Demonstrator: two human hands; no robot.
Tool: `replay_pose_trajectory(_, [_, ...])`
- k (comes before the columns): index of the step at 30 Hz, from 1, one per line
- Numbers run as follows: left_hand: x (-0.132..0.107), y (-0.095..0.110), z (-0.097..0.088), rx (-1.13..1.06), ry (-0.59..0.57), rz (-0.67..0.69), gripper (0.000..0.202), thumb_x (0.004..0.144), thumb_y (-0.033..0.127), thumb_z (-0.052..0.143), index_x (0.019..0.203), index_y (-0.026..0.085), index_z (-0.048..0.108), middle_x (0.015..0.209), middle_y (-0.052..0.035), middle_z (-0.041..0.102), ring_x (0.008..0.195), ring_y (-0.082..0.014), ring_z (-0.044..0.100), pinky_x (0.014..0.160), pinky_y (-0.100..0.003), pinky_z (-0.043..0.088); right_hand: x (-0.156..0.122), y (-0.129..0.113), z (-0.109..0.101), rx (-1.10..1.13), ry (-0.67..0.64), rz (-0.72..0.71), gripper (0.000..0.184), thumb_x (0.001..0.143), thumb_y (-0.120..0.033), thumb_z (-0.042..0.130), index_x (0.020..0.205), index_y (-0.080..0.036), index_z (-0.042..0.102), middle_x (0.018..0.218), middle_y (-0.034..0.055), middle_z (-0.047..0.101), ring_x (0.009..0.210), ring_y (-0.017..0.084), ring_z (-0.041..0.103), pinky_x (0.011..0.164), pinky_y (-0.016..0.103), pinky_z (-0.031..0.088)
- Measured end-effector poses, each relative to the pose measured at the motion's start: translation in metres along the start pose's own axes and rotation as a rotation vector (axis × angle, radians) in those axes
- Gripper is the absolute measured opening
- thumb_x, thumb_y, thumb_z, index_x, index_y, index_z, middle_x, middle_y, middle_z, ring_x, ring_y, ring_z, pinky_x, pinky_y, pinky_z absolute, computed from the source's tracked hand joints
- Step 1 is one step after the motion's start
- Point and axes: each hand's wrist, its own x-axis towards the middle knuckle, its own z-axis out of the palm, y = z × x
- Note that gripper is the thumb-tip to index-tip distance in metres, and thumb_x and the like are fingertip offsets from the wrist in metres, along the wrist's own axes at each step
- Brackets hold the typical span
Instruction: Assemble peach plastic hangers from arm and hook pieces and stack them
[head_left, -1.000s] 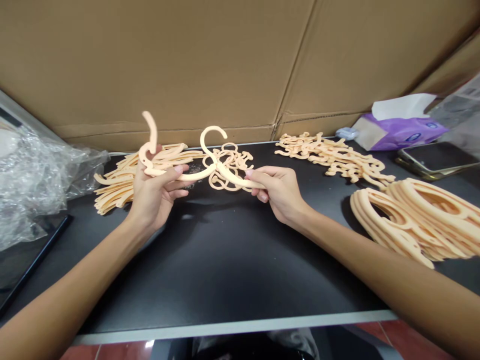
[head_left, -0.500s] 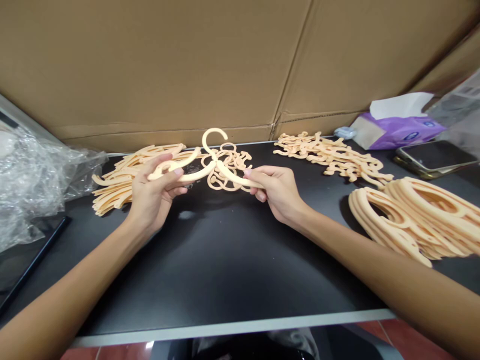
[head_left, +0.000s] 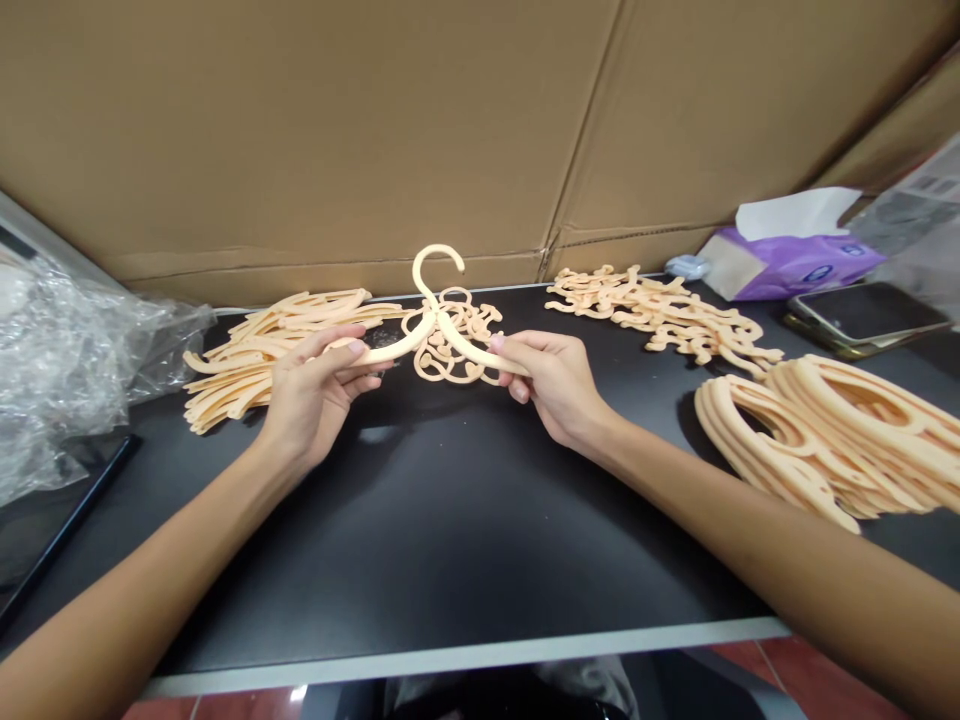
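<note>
A peach plastic hanger [head_left: 433,325] with a hook on top is held above the black table [head_left: 450,540] between both hands. My left hand [head_left: 311,390] is closed round the hanger's left arm. My right hand [head_left: 551,380] pinches its right arm. Behind the hanger lies a small heap of peach hook parts [head_left: 454,350]. Just beyond my left hand is a pile of curved peach hanger arms [head_left: 255,350].
More hook parts [head_left: 660,315] lie at the back right, and a stack of finished hangers [head_left: 832,430] sits at the right. A tissue pack [head_left: 787,255], a phone [head_left: 866,315], crumpled plastic wrap [head_left: 60,370] at the left and a cardboard wall [head_left: 450,130] behind.
The separate hooked piece raised in my left hand has swung down and now lies in line with the hanger's left arm. The hanger has shifted slightly right.
</note>
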Motion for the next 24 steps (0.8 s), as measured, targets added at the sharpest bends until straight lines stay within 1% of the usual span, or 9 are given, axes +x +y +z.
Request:
replay_pose_trajectory(2, [0.0, 0.001, 0.001, -0.021, 0.006, -0.014, 0.019, 0.073, 0.007, 0.068, 0.09, 0.014, 0.071, 0.069, -0.0005, 0.068, 0.068, -0.0178, 0.075, 0.055, -0.018, 0.056, 0.0, -0.001, 0.0, 0.005, -0.016, 0.015, 0.021, 0.072, -0.032, 0.073, 0.059, -0.017, 0.066, 0.049, -0.0016, 0.055, 0.038, 0.005, 0.04, 0.037, 0.022, 0.025])
replay_pose_trajectory(5, [0.001, 0.003, 0.001, -0.056, 0.019, -0.042, 0.021, 0.071, 0.006, 0.063, 0.089, 0.015, 0.067, 0.065, 0.0012, 0.066, 0.066, -0.0178, 0.075, 0.053, -0.018, 0.054, 0.001, -0.003, 0.0, 0.03, -0.018, 0.05, 0.007, 0.068, -0.024, 0.065, 0.067, -0.017, 0.066, 0.049, -0.0017, 0.057, 0.036, 0.007, 0.042, 0.037, 0.022, 0.028])
replay_pose_trajectory(7, [0.001, 0.004, 0.001, -0.065, 0.025, -0.051, 0.021, 0.07, 0.005, 0.062, 0.087, 0.015, 0.065, 0.064, 0.0024, 0.066, 0.065, -0.0172, 0.074, 0.052, -0.018, 0.054, 0.002, -0.004, -0.001, 0.058, 0.005, 0.076, 0.009, 0.063, -0.019, 0.061, 0.072, -0.019, 0.062, 0.048, -0.002, 0.059, 0.035, 0.008, 0.042, 0.036, 0.022, 0.03])
replay_pose_trajectory(10, [0.001, 0.005, 0.0, -0.063, 0.025, -0.047, 0.019, 0.071, 0.006, 0.063, 0.087, 0.017, 0.062, 0.067, 0.0027, 0.067, 0.064, -0.0163, 0.074, 0.053, -0.018, 0.053, 0.005, -0.007, -0.003, 0.104, -0.003, 0.116, 0.017, 0.06, -0.017, 0.064, 0.074, -0.021, 0.054, 0.05, -0.0015, 0.063, 0.036, 0.009, 0.047, 0.038, 0.023, 0.034])
replay_pose_trajectory(13, [0.002, 0.004, -0.001, -0.077, 0.037, -0.028, 0.019, 0.073, 0.005, 0.064, 0.085, 0.019, 0.059, 0.066, 0.005, 0.066, 0.065, -0.0156, 0.075, 0.053, -0.017, 0.052, 0.007, -0.008, -0.006, 0.149, -0.046, 0.134, 0.02, 0.064, -0.021, 0.071, 0.077, -0.021, 0.057, 0.057, -0.0002, 0.067, 0.041, 0.01, 0.052, 0.042, 0.022, 0.037])
replay_pose_trajectory(16, [0.003, 0.004, -0.001, -0.113, 0.055, -0.032, 0.02, 0.074, 0.004, 0.066, 0.078, 0.02, 0.055, 0.067, 0.0063, 0.066, 0.067, -0.014, 0.075, 0.053, -0.016, 0.051, 0.008, -0.009, -0.008, 0.258, -0.041, 0.163, 0.019, 0.068, -0.025, 0.074, 0.079, -0.019, 0.061, 0.064, -0.0009, 0.068, 0.047, 0.008, 0.053, 0.046, 0.021, 0.039])
replay_pose_trajectory(18, [0.003, 0.003, -0.002, -0.143, 0.058, -0.052, 0.019, 0.076, 0.005, 0.068, 0.077, 0.02, 0.056, 0.069, 0.006, 0.069, 0.07, -0.0132, 0.075, 0.055, -0.016, 0.051, 0.01, -0.01, -0.009, 0.35, -0.028, 0.195, 0.016, 0.07, -0.025, 0.074, 0.077, -0.018, 0.061, 0.068, -0.0021, 0.068, 0.051, 0.007, 0.054, 0.048, 0.021, 0.04])
replay_pose_trajectory(21, [0.004, 0.002, -0.001, -0.183, 0.055, -0.088, 0.018, 0.078, 0.008, 0.071, 0.081, 0.02, 0.059, 0.075, 0.0049, 0.073, 0.074, -0.013, 0.075, 0.056, -0.016, 0.052, 0.012, -0.011, -0.01, 0.45, 0.0, 0.229, 0.012, 0.073, -0.023, 0.073, 0.078, -0.019, 0.062, 0.067, -0.0035, 0.065, 0.055, 0.007, 0.055, 0.05, 0.02, 0.041])
replay_pose_trajectory(24, [0.004, 0.002, 0.0, -0.216, 0.081, -0.125, 0.017, 0.081, 0.01, 0.073, 0.086, 0.021, 0.061, 0.077, 0.0045, 0.074, 0.075, -0.0125, 0.075, 0.053, -0.014, 0.05, 0.013, -0.012, -0.009, 0.504, 0.026, 0.234, 0.01, 0.076, -0.022, 0.073, 0.08, -0.019, 0.064, 0.067, -0.0037, 0.064, 0.059, 0.007, 0.057, 0.051, 0.019, 0.043])
